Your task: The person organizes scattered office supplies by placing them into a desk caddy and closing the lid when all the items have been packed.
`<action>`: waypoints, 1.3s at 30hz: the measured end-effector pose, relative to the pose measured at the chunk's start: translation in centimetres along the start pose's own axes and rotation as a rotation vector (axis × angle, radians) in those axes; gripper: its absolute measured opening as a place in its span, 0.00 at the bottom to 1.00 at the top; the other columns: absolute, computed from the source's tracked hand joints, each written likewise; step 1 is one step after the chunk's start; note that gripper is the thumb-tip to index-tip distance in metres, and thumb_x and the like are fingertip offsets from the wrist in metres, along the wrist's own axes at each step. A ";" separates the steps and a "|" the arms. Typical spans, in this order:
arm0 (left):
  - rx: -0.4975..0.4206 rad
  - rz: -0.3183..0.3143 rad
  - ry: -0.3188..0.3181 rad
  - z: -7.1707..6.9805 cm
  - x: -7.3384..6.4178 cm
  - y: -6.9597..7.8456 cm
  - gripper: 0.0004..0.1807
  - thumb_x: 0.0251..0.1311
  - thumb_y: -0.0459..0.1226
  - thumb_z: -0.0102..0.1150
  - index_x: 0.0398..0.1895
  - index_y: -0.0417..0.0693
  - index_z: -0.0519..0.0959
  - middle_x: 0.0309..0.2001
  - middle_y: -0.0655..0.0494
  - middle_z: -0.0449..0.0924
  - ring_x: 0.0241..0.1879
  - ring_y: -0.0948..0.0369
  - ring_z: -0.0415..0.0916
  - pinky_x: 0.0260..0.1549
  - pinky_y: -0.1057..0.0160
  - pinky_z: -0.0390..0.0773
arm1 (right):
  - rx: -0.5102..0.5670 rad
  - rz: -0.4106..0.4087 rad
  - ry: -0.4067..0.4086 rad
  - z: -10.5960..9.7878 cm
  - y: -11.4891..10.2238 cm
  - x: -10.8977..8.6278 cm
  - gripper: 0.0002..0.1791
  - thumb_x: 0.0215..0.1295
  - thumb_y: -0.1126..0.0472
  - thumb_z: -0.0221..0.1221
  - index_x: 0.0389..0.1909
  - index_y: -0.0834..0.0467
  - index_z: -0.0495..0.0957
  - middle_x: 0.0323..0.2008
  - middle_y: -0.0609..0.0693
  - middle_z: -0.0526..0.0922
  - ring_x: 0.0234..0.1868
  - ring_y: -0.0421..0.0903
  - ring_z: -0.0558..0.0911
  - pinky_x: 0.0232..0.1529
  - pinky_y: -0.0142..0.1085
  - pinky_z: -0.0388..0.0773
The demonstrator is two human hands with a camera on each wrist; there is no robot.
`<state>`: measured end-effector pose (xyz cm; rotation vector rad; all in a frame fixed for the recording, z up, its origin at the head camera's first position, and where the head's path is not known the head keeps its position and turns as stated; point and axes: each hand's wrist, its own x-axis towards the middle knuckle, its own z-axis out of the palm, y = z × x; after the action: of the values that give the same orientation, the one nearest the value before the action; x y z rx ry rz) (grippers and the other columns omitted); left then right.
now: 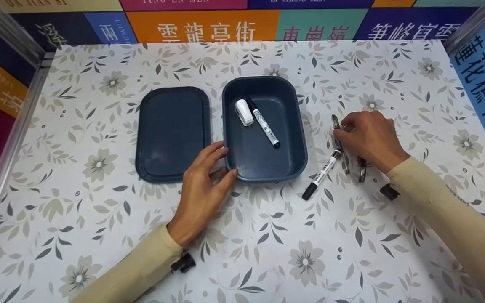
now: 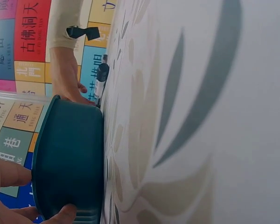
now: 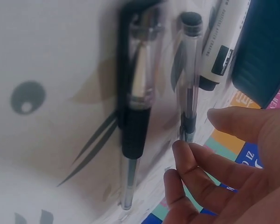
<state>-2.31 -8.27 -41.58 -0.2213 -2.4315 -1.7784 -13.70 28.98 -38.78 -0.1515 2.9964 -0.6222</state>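
A dark blue open box (image 1: 263, 166) holds a white-barrelled marker with black ends (image 1: 265, 128) and a small white rounded object (image 1: 243, 112) of unclear kind. My left hand (image 1: 202, 185) rests its fingers on the box's left side and its thumb at the near left corner. On the right, my right hand (image 1: 371, 134) has its fingertips at one end of a clear-barrelled pen (image 3: 190, 79); the thumb stands apart from it. Another clear pen with a black grip (image 3: 135, 121) lies beside it, partly under the hand in the head view. Between box and pens lies a second marker (image 1: 321, 174).
The dark blue lid (image 1: 173, 134) lies flat, left of the box. A floral-patterned cover (image 1: 246, 252) spreads over the table. Colourful panels with lettering (image 1: 204, 27) stand along the back and sides.
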 end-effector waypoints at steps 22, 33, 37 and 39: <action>-0.017 -0.007 -0.003 0.2 -0.1 0.2 0.27 0.66 0.24 0.72 0.68 0.27 0.80 0.75 0.41 0.75 0.68 0.49 0.80 0.59 0.62 0.88 | -0.024 -0.006 -0.002 0.4 0.5 -0.3 0.14 0.65 0.58 0.64 0.41 0.62 0.93 0.36 0.59 0.93 0.41 0.64 0.88 0.46 0.64 0.76; -0.016 -0.018 -0.003 0.1 0.0 0.4 0.27 0.66 0.24 0.72 0.69 0.27 0.79 0.75 0.42 0.74 0.69 0.49 0.80 0.59 0.62 0.88 | 0.014 0.013 -0.006 -0.3 0.5 0.0 0.16 0.70 0.58 0.65 0.46 0.65 0.92 0.42 0.62 0.93 0.44 0.63 0.88 0.48 0.62 0.80; -0.022 -0.017 0.001 0.0 0.0 0.4 0.27 0.66 0.24 0.72 0.69 0.27 0.80 0.75 0.42 0.74 0.70 0.49 0.79 0.60 0.62 0.88 | 0.039 0.034 -0.008 -0.6 0.1 0.1 0.16 0.72 0.56 0.66 0.47 0.66 0.92 0.43 0.63 0.93 0.46 0.62 0.88 0.47 0.57 0.81; -0.018 -0.011 0.002 0.0 0.0 0.3 0.27 0.67 0.24 0.72 0.68 0.27 0.80 0.75 0.42 0.74 0.70 0.49 0.79 0.59 0.62 0.88 | 0.057 0.043 -0.012 -0.7 -0.1 0.1 0.16 0.72 0.56 0.67 0.47 0.66 0.92 0.43 0.62 0.93 0.45 0.60 0.88 0.43 0.50 0.81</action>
<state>-2.24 -8.16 -41.32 -0.2077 -2.4216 -1.8043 -13.91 29.14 -38.05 -0.0864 2.9580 -0.6984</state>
